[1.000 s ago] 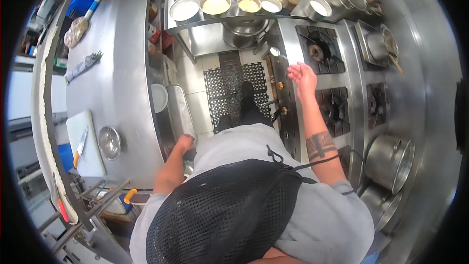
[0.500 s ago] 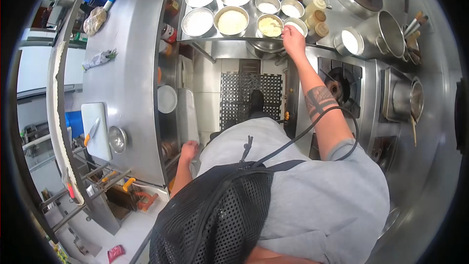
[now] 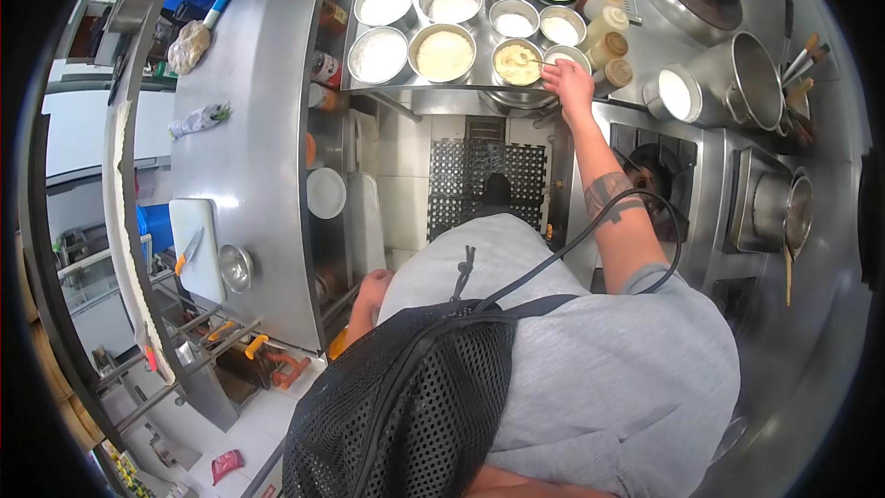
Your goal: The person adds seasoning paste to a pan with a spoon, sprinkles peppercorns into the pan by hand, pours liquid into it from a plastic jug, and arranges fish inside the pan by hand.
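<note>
My right hand [image 3: 570, 88] pinches the handle of a small spoon [image 3: 537, 62] at the front edge of the steel shelf. The spoon's end rests in a round bowl of pale yellow food [image 3: 516, 63]. Partly behind my fingers sits a bowl of white contents [image 3: 567, 57]. A larger bowl of pale grated-looking food [image 3: 443, 53] stands to the left. My left hand [image 3: 373, 286] hangs low beside my body, close to the left counter; its fingers look curled, and whether they hold anything is hidden.
Squeeze bottles [image 3: 609, 46] stand right of the bowls. Stove burners [image 3: 654, 171] and a large pot [image 3: 754, 83] are on the right. The left counter [image 3: 253, 120] carries a cutting board [image 3: 195, 258] with a knife [image 3: 190, 252] and a metal bowl [image 3: 236, 269].
My right hand moved from above the stove to the bowls, and the spoon now dips into the yellow food. The view has shifted, showing more of the shelf. My left hand stays low.
</note>
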A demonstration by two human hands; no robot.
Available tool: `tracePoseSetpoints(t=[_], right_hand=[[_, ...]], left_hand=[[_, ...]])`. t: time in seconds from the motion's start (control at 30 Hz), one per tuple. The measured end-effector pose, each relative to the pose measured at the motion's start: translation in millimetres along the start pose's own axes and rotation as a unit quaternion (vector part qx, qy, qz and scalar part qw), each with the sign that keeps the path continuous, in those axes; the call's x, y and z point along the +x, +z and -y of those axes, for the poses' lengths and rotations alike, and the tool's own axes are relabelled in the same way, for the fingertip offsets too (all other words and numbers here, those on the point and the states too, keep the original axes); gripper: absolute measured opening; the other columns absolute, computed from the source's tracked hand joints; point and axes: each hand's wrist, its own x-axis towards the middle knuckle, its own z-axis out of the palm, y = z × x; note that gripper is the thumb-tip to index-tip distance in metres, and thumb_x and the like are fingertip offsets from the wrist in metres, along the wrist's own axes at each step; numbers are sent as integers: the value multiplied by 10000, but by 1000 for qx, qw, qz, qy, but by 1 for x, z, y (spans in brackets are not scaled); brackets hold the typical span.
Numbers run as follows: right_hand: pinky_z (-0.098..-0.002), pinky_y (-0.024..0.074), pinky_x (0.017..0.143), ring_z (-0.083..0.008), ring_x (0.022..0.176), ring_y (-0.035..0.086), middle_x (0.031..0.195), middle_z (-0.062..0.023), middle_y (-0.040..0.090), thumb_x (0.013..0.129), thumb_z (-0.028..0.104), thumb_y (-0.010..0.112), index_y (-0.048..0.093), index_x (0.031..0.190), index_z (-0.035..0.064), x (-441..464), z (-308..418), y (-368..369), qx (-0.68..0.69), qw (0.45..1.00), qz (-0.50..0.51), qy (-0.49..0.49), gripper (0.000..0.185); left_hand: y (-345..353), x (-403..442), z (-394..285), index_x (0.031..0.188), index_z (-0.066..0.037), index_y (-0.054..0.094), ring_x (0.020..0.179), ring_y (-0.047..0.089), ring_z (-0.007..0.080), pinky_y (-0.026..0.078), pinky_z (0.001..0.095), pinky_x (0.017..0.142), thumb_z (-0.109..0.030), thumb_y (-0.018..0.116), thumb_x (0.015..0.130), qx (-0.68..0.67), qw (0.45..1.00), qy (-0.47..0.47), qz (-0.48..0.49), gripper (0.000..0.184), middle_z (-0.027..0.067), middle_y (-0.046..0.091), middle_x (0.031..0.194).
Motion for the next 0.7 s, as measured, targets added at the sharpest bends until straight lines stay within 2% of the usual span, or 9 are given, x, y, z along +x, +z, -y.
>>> tracePoseSetpoints(t=[0.03, 0.07, 0.17, 0.3, 0.4, 0.43, 0.57, 0.7], right_hand=[[-330, 586, 710, -261, 907, 722, 1074, -216, 698, 991, 169, 519, 548, 1209, -54, -5, 2, -5, 65, 998, -1, 21, 313], [-330, 586, 710, -261, 907, 722, 1074, -216, 698, 991, 169, 519, 548, 1209, -54, -10, 4, -11, 65, 998, -7, 17, 313], [-355, 589, 709, -293, 925, 720, 1074, -246, 687, 994, 168, 476, 527, 1210, -48, -35, 10, -33, 159, 987, -27, 9, 310], [-389, 587, 755, -321, 970, 707, 1083, -245, 683, 985, 184, 477, 549, 1181, -43, -93, 6, -71, 266, 963, -46, 10, 309], [-402, 567, 816, -308, 996, 697, 1088, -224, 686, 990, 213, 471, 570, 1174, -16, -165, -17, -109, 289, 952, -93, -28, 310], [-396, 554, 844, -294, 1015, 692, 1099, -206, 688, 995, 231, 467, 580, 1175, -1, -194, -27, -121, 294, 948, -116, -40, 315], [-405, 569, 825, -296, 992, 700, 1095, -210, 694, 1000, 217, 457, 592, 1150, -3, -343, -78, -163, 338, 906, -244, -74, 299], [-403, 582, 785, -305, 952, 709, 1038, -220, 704, 968, 217, 527, 591, 1103, 2, -507, -150, -190, 372, 846, -370, -99, 261]], left_hand=[[-6, 3, 3, 1066, -4, 706, 930, 685, 236, 522, 350, 840, -259, 661, 882, 26, 999, -29, -14, 318, 157, 733, 995], [-9, 7, 6, 1060, -1, 712, 933, 686, 247, 522, 354, 842, -245, 655, 879, 52, 997, -57, -28, 310, 159, 733, 999], [-27, 11, -11, 1055, 1, 720, 938, 687, 263, 524, 361, 840, -237, 632, 880, 21, 996, -87, -4, 308, 165, 732, 1000], [-38, 31, -11, 1064, -5, 721, 894, 693, 270, 527, 381, 828, -247, 620, 883, 110, 993, 39, -2, 319, 162, 734, 993], [-54, 72, 11, 1067, 0, 718, 887, 694, 268, 527, 386, 826, -253, 619, 882, 177, 972, 138, 67, 329, 165, 732, 991], [-60, 86, 16, 1068, 1, 717, 884, 695, 268, 526, 388, 826, -255, 618, 881, 207, 959, 165, 99, 332, 166, 732, 990], [-80, 145, 29, 1072, 8, 713, 874, 696, 266, 526, 396, 823, -263, 616, 879, 341, 872, 268, 226, 346, 169, 730, 986], [-78, 193, 36, 1038, 1, 703, 850, 694, 257, 528, 398, 795, -266, 622, 875, 470, 762, 328, 302, 324, 153, 724, 953]])
